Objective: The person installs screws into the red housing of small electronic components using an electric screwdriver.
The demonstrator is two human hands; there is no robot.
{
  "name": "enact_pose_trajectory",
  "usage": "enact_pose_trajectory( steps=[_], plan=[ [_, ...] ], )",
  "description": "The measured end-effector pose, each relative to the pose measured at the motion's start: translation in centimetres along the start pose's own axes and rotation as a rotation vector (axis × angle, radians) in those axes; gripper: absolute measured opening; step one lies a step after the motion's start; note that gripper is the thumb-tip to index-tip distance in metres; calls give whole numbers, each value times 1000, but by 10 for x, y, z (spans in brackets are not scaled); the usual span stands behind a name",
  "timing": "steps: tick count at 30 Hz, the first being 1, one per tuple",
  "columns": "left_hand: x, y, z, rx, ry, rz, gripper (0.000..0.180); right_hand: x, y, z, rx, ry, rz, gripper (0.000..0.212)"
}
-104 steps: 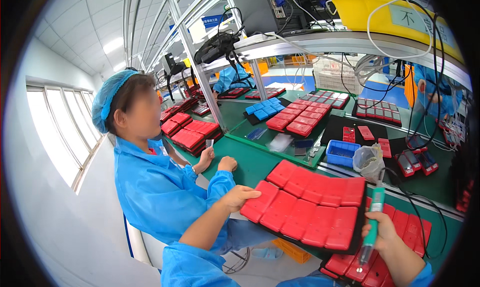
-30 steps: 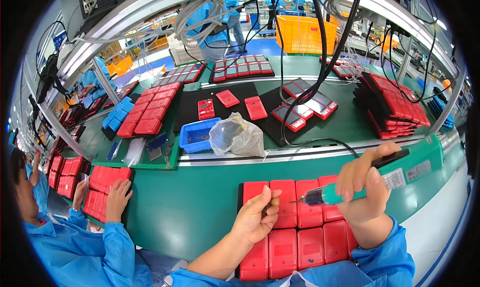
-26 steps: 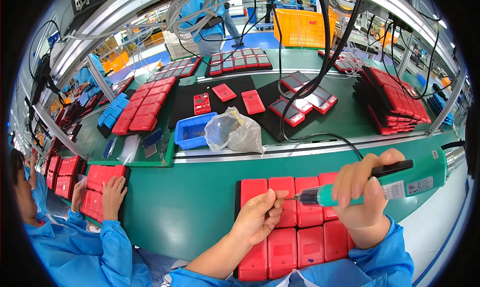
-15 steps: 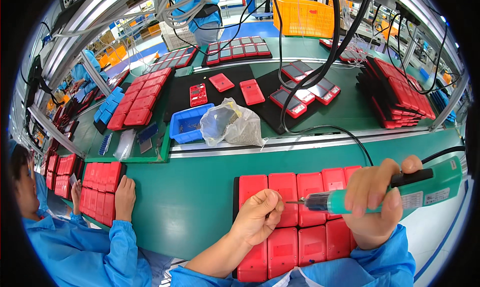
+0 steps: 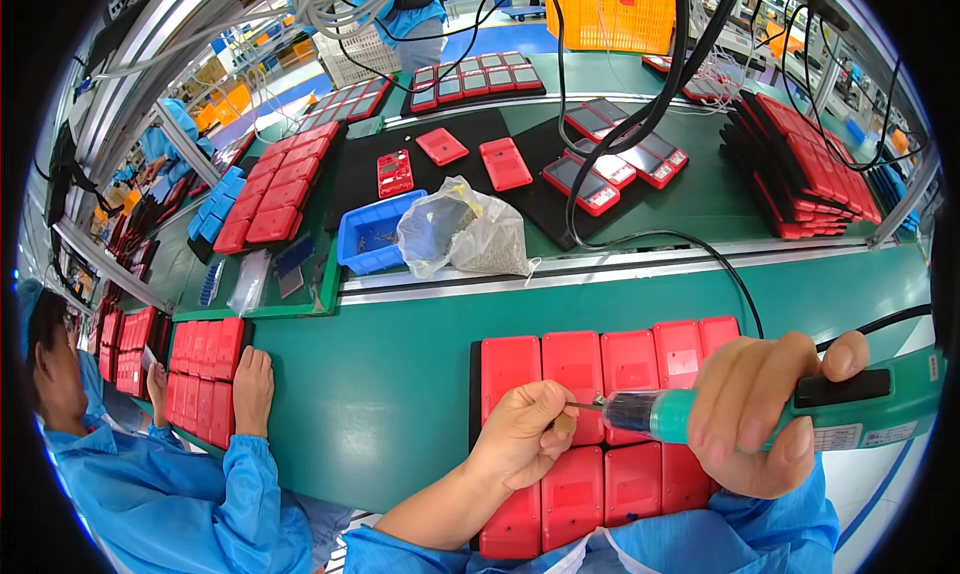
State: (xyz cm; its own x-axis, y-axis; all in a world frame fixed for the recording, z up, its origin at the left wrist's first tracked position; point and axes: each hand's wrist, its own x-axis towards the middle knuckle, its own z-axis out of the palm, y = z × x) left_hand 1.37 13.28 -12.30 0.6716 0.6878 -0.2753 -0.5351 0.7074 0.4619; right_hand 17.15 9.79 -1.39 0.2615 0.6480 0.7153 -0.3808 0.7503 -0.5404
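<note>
My right hand point(image 5: 750, 399) is wrapped round a green electric screwdriver point(image 5: 890, 406), held level with its dark nose toward the left. The thin bit point(image 5: 586, 405) reaches the pinched thumb and forefinger of my left hand point(image 5: 520, 436), whose other fingers are curled in. Whatever lies inside those fingers is hidden. Beneath both hands, red plastic casings point(image 5: 573, 362) lie in two rows on a black mat point(image 5: 475, 379), with small dark holes in their faces. My forearms and hands cover part of the nearer row.
Past the metal rail stand a blue bin point(image 5: 365, 236) and a clear bag of small screws point(image 5: 490, 242). Stacked red casings point(image 5: 800, 174) are at right. A black cable point(image 5: 735, 274) hangs across the bench. On the left, a co-worker's hand point(image 5: 253, 389) rests by another casing set.
The view has shifted slightly. My right hand and the screwdriver have moved a little right and down. My left hand still pinches at the bit's tip.
</note>
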Motion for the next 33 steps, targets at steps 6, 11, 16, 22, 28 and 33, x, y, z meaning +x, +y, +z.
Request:
enact_pose_trajectory(
  steps=[6, 11, 16, 22, 28, 33],
  plan=[
    [-2, 0, -1, 44, -1, 25, 27, -1, 0, 0, 29, 1, 4, 44],
    [-1, -1, -1, 56, -5, 36, 28, 5, 5, 0, -42, -125, -80, 32],
    [-3, -3, 5, 281, 23, 112, 34, 9, 2, 0, -9, -186, -27, 31],
    [-10, 23, 5, -75, 276, 238, 34, 15, 12, -4, -66, -109, 52, 34],
    [-30, 42, -13, -269, 375, 412, 26, 15, 51, -20, -135, -290, 120, 34],
    [-32, 40, -17, -278, 335, 415, 20, 11, 66, -17, -149, -292, 144, 34]
  ],
)
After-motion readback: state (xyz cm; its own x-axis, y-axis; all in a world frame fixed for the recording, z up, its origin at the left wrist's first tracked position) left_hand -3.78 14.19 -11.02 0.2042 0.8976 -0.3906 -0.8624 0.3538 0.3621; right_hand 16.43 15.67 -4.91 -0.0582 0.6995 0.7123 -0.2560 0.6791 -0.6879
